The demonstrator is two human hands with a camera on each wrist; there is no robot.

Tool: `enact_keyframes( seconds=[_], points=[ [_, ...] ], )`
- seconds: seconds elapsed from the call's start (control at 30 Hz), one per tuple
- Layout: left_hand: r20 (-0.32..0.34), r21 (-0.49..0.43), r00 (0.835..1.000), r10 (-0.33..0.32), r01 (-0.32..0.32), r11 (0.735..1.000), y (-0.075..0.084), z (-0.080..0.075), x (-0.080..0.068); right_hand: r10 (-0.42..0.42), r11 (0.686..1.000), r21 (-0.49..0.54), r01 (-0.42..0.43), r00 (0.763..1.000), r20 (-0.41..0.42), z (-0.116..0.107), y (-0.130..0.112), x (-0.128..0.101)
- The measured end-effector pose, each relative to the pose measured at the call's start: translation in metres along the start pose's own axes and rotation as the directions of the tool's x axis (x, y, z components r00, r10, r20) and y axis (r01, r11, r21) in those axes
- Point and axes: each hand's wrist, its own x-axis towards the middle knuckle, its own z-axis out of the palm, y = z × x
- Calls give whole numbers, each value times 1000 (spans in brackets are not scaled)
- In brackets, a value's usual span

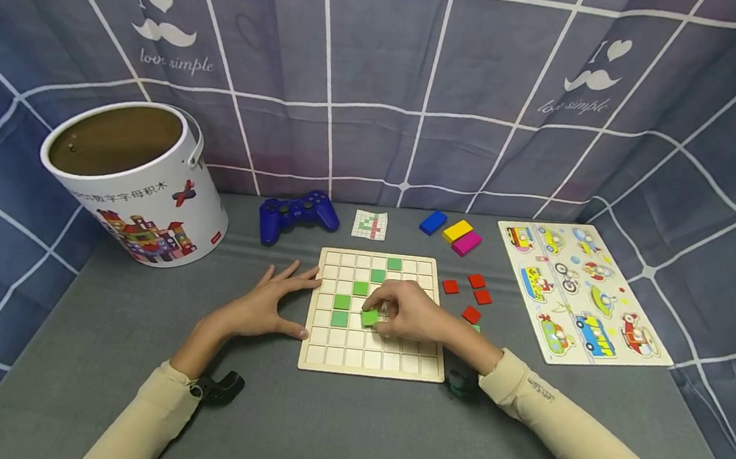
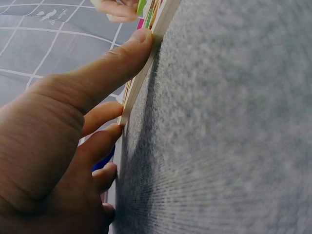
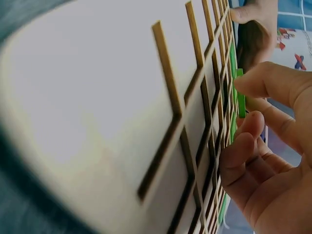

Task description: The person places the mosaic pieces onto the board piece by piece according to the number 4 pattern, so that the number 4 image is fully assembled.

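Board: pale wooden grid board [image 1: 371, 363] flat on the grey table [image 1: 335, 433], with five green tiles [image 1: 360, 288] showing in its cells; three of them climb in a slanting line towards the far right, from the two nearest, which sit one behind the other at the left.
Left hand: the left hand [image 1: 265, 307] lies at the board's left edge, fingers straight and spread apart; the thumb touches the edge nearer, the fingertips farther along.
Right hand: the right hand [image 1: 415, 312] is over the middle of the board, thumb and fingers clamped on one green piece.
Green piece: the held piece [image 1: 369, 317] is tilted, just above the cells and right of the nearest green tiles; whether its lower edge touches the wood cannot be told.
Red tiles: four red tiles [image 1: 471, 314] lie loose just right of the board, well apart from the left hand.
Pattern card: a small card [image 1: 369, 225] with a red and green grid lies beyond the board's far edge.
Blocks: blue, yellow and magenta blocks [image 1: 457, 231] rest far right of the card.
Controller: a blue game controller [image 1: 298, 213] sits left of the card.
Bucket: a white bucket [image 1: 143, 211] stands far left.
Picture puzzle: a vehicle puzzle [image 1: 577, 301] lies at the right.
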Motion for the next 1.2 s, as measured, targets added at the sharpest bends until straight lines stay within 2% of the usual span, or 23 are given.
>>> enact_keyframes(
  seconds=[0.17,0.47,0.77,0.93,1.2],
  points=[
    [0,3,1000,1,-1,1000,0,0,0,-6,999,-31,6,1000,9,7,-5,7],
    [5,0,1000,0,0,1000,-1,0,1,61,997,-55,-59,997,39,11,-11,12],
    [8,-2,1000,-2,2,1000,-2,0,0,48,994,-101,-42,997,56,8,-13,13],
    [10,-5,1000,-7,7,1000,0,-1,0,42,998,-41,-42,999,9,-4,-9,3],
    [3,-7,1000,0,0,1000,-2,-1,1,95,992,87,-91,995,-43,-38,6,-27]
  ],
)
